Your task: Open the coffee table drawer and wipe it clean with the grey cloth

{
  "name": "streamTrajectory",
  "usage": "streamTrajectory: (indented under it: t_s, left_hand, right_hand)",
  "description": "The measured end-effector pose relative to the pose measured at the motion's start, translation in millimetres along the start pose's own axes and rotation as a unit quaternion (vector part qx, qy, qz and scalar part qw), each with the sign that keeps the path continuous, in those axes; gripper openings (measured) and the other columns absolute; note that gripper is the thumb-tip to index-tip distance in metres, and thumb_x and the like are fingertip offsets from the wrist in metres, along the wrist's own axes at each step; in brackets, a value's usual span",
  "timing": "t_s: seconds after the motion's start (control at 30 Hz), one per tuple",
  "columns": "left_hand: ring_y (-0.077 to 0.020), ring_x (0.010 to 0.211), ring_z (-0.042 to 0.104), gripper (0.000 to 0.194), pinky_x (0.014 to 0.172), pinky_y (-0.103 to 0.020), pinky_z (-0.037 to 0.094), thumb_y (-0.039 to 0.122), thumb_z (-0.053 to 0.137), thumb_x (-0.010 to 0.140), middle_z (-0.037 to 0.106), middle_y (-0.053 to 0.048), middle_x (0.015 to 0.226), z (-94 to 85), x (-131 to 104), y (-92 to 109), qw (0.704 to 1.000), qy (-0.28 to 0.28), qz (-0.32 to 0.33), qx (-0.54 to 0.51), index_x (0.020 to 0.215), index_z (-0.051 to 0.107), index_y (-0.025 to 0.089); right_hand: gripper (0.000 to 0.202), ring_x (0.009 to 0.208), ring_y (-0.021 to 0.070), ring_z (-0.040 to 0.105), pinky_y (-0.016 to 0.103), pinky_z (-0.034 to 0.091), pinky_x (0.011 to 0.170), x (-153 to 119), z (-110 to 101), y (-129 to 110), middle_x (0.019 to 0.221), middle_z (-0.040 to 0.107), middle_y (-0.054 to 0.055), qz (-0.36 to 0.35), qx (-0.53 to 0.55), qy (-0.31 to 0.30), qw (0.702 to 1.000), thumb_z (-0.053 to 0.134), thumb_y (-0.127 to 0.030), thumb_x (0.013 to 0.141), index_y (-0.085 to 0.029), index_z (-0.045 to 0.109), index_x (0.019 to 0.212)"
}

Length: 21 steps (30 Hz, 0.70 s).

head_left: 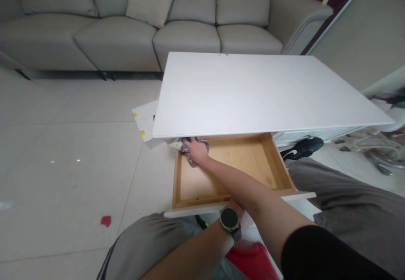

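A wooden drawer (234,161) stands pulled out from under a white tabletop (262,94). My right hand (196,150) reaches into its back left corner, fingers closed on a patterned cloth (191,159) that hangs partly over the drawer's left side. The tabletop edge hides part of the cloth. Below the drawer front (196,210), my left hand (237,208) is mostly hidden behind my right forearm; a watch (229,218) is on that wrist. The left fingers cannot be seen.
A grey sofa (190,39) runs behind the table. A white box (146,121) with yellow tape is beyond the table's left edge. A red scrap (106,221) lies on the tiled floor. Something red (253,261) is between my legs. Coiled hoses (367,145) lie at the right.
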<state>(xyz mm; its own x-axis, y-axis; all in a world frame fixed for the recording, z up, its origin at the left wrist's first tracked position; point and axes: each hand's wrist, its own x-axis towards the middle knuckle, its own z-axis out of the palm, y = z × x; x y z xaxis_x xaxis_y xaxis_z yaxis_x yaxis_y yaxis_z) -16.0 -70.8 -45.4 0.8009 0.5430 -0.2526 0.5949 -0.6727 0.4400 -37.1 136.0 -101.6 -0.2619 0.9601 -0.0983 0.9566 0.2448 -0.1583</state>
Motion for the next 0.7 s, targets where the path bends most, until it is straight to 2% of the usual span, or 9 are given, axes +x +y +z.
streamTrajectory:
  t_s: [0.1, 0.17, 0.27, 0.37, 0.43, 0.5, 0.57, 0.63, 0.7]
  left_hand:
    - [-0.0280, 0.107, 0.066, 0.028, 0.086, -0.043, 0.058, 0.024, 0.062, 0.093, 0.070, -0.012, 0.124, 5.2, 1.2, 2.4, 0.999, -0.020, -0.002, -0.032, 0.121, 0.069, 0.024]
    - [-0.0319, 0.104, 0.068, 0.030, 0.082, -0.041, 0.058, 0.018, 0.061, 0.088, 0.074, -0.013, 0.117, 6.3, 0.7, 4.0, 0.999, -0.031, -0.009, -0.044, 0.116, 0.073, 0.023]
    - [-0.0308, 0.098, 0.070, 0.027, 0.081, -0.038, 0.058, 0.020, 0.061, 0.085, 0.076, -0.015, 0.105, 0.2, -2.7, 4.1, 0.998, -0.040, -0.030, -0.050, 0.107, 0.076, 0.017]
    - [-0.0262, 0.097, 0.070, 0.030, 0.084, -0.035, 0.057, 0.021, 0.064, 0.079, 0.075, -0.009, 0.100, -12.2, -5.6, 1.3, 0.997, -0.036, -0.014, -0.064, 0.107, 0.075, 0.023]
    - [-0.0245, 0.097, 0.069, 0.034, 0.083, -0.034, 0.056, 0.022, 0.066, 0.076, 0.074, -0.006, 0.102, -19.4, -6.0, -1.2, 0.997, -0.037, 0.010, -0.071, 0.109, 0.072, 0.027]
    - [-0.0243, 0.096, 0.069, 0.031, 0.081, -0.034, 0.056, 0.023, 0.065, 0.076, 0.073, -0.007, 0.102, -23.3, -5.5, -3.5, 0.996, -0.044, 0.028, -0.066, 0.107, 0.071, 0.026]
    - [-0.0245, 0.095, 0.068, 0.029, 0.078, -0.035, 0.055, 0.024, 0.064, 0.078, 0.072, -0.008, 0.102, -23.8, -4.9, -5.3, 0.996, -0.051, 0.038, -0.059, 0.107, 0.070, 0.025]
    - [-0.0248, 0.095, 0.068, 0.030, 0.077, -0.034, 0.055, 0.025, 0.064, 0.079, 0.071, -0.009, 0.103, -22.7, -4.7, -6.3, 0.996, -0.054, 0.041, -0.059, 0.108, 0.069, 0.025]
    - [-0.0250, 0.095, 0.067, 0.030, 0.076, -0.034, 0.055, 0.026, 0.064, 0.078, 0.071, -0.009, 0.103, -22.0, -5.0, -6.8, 0.996, -0.054, 0.041, -0.058, 0.108, 0.069, 0.025]
  right_hand:
    - [0.051, 0.129, 0.0316, 0.049, 0.045, 0.048, 0.100, -15.0, 7.2, 25.6, 0.152, 0.047, 0.011, -0.086, -0.016, -0.009, 0.996, 0.059, -0.032, 0.092, -0.028, 0.053, 0.142]
    - [0.050, 0.128, 0.0320, 0.048, 0.049, 0.044, 0.104, -20.0, 10.9, 40.8, 0.148, 0.052, 0.011, -0.104, -0.017, -0.021, 0.994, 0.060, -0.029, 0.090, -0.027, 0.056, 0.140]
    - [0.053, 0.131, 0.0340, 0.045, 0.051, 0.041, 0.105, -24.7, 12.5, 65.6, 0.146, 0.054, 0.009, -0.111, -0.001, -0.018, 0.994, 0.062, -0.029, 0.085, -0.027, 0.059, 0.138]
    - [0.057, 0.134, 0.0346, 0.042, 0.052, 0.038, 0.106, -43.1, 8.2, 109.1, 0.149, 0.053, 0.005, -0.114, 0.021, -0.024, 0.993, 0.063, -0.028, 0.080, -0.029, 0.061, 0.136]
    - [0.058, 0.134, 0.0343, 0.044, 0.051, 0.038, 0.107, -68.0, 3.4, 150.6, 0.150, 0.053, 0.005, -0.093, 0.028, -0.028, 0.995, 0.063, -0.028, 0.078, -0.029, 0.063, 0.136]
    - [0.058, 0.134, 0.0330, 0.045, 0.047, 0.038, 0.108, -99.4, -0.8, 196.0, 0.148, 0.055, 0.007, -0.064, 0.024, -0.028, 0.997, 0.063, -0.029, 0.077, -0.027, 0.064, 0.135]
    - [0.053, 0.128, 0.0330, 0.050, 0.046, 0.039, 0.108, -129.7, -2.6, 235.4, 0.143, 0.057, 0.010, 0.012, 0.000, -0.014, 1.000, 0.059, -0.029, 0.080, -0.025, 0.066, 0.133]
    - [0.053, 0.121, 0.0337, 0.054, 0.046, 0.040, 0.106, -151.0, -1.1, 259.8, 0.140, 0.058, 0.014, 0.092, -0.028, 0.011, 0.995, 0.058, -0.029, 0.080, -0.022, 0.067, 0.132]
    - [0.052, 0.116, 0.0341, 0.055, 0.046, 0.041, 0.103, -159.8, 3.5, 265.2, 0.138, 0.057, 0.015, 0.142, -0.045, 0.028, 0.988, 0.059, -0.029, 0.079, -0.022, 0.067, 0.131]
